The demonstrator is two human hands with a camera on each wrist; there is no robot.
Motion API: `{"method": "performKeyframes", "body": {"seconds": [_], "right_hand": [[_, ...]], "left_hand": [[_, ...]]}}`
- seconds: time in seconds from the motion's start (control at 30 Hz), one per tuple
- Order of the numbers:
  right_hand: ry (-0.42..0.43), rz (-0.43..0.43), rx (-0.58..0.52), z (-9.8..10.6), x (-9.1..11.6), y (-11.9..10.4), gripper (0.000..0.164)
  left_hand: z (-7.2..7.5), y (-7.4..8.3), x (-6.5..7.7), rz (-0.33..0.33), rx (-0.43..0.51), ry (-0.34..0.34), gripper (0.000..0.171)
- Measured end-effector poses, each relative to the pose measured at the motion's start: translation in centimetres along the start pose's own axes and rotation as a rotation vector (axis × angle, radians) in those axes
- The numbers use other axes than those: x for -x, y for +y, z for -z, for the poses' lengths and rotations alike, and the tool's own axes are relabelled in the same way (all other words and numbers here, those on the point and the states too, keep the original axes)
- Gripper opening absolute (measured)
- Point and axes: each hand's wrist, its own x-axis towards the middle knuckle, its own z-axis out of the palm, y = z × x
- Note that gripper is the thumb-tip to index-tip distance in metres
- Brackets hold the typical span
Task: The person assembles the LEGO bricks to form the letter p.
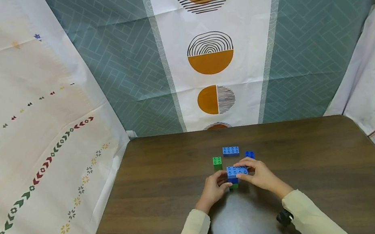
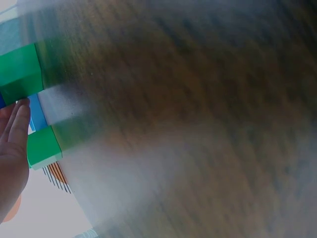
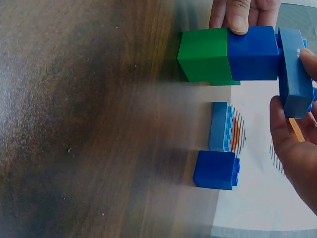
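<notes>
A light blue brick with two rows of studs is pinched between thumb and fingers of my right hand. It sits atop a dark blue brick, slightly tilted, with a sliver of stud showing between them in the right wrist view. Under the dark blue brick is a green brick, standing on the table. My left hand holds the stack from the left at the dark blue brick, its thumb on the near side. In the left wrist view, the left hand's fingers reach beside the green brick.
Behind the stack on the brown table lie a second light blue brick, another green brick and another dark blue brick. A patterned cloth hangs beyond the table's far edge.
</notes>
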Motion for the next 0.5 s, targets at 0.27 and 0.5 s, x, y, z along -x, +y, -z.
{"method": "performKeyframes", "body": {"seconds": [0.27, 0.5], "right_hand": [[0.017, 0.008, 0.023, -0.33, 0.17, -0.17, 0.03], [0.018, 0.026, 0.056, -0.77, 0.17, -0.3, 0.033]], "left_hand": [[0.0, -0.05, 0.07, -0.006, -0.002, 0.003, 0.032], [0.02, 0.11, 0.09, -0.014, -0.005, 0.005, 0.032]]}}
